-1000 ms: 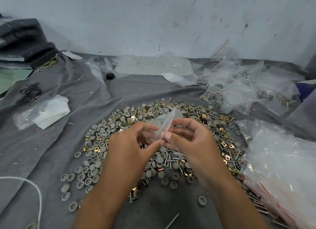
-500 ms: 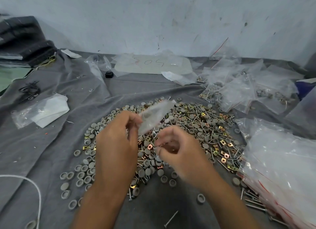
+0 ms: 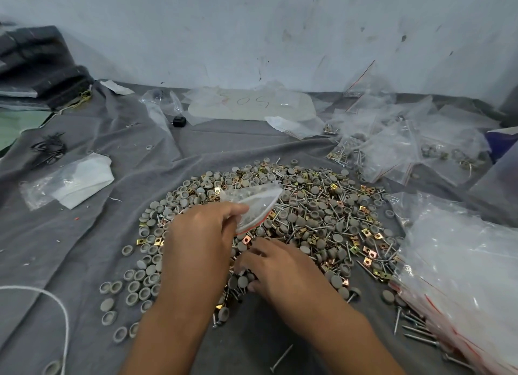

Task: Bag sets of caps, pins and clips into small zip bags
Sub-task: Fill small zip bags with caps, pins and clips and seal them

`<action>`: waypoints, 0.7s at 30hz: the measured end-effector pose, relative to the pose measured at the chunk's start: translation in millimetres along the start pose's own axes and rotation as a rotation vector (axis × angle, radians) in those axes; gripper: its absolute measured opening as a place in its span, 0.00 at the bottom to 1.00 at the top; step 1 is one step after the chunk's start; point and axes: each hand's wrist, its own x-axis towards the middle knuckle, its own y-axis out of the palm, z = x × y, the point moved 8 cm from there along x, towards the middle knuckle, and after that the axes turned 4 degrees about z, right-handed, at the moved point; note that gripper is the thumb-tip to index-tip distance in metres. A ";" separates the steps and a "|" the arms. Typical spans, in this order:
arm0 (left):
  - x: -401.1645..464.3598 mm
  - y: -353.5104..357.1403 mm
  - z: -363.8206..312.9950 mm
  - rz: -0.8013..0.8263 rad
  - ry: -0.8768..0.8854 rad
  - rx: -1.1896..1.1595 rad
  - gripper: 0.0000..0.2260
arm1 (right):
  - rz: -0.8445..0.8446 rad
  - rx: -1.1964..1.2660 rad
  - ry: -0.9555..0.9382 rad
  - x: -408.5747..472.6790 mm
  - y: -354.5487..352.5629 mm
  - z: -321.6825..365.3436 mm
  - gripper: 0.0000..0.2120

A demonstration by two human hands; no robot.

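From the head camera, your left hand [image 3: 201,243] holds a small clear zip bag [image 3: 253,205] with a red seal strip, pinched at its lower corner between thumb and fingers; the bag tilts up and to the right above the pile. Your right hand [image 3: 280,271] is down on the near edge of the pile, fingers curled in among the grey caps [image 3: 322,215]; it looks as though they are closing on a cap or two, but the fingertips are partly hidden, so I cannot tell whether anything is gripped. The two hands are close together but apart, the left above and the right below.

The pile on the grey cloth [image 3: 140,156] mixes the caps with metal pins [image 3: 305,203] and brass-coloured clips [image 3: 370,252]. Loose caps trail off to your left. A stack of empty zip bags [image 3: 462,262] lies at your right, touching the pile's edge. Filled bags [image 3: 392,147] are heaped further back on the right. A sheet marked in red [image 3: 252,105] lies near the wall, and a white cord [image 3: 56,304] curves at your lower left.
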 end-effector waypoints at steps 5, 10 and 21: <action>-1.9 10.1 8.1 0.094 -0.100 0.035 0.17 | 0.033 0.029 -0.031 -4.4 -2.4 3.4 0.17; -3.4 15.9 2.9 0.116 -0.088 0.069 0.24 | 0.052 0.096 -0.046 -13.4 -7.9 7.5 0.16; -3.6 15.6 2.1 0.107 -0.083 0.075 0.23 | 0.091 0.092 0.045 -14.1 -12.8 3.1 0.13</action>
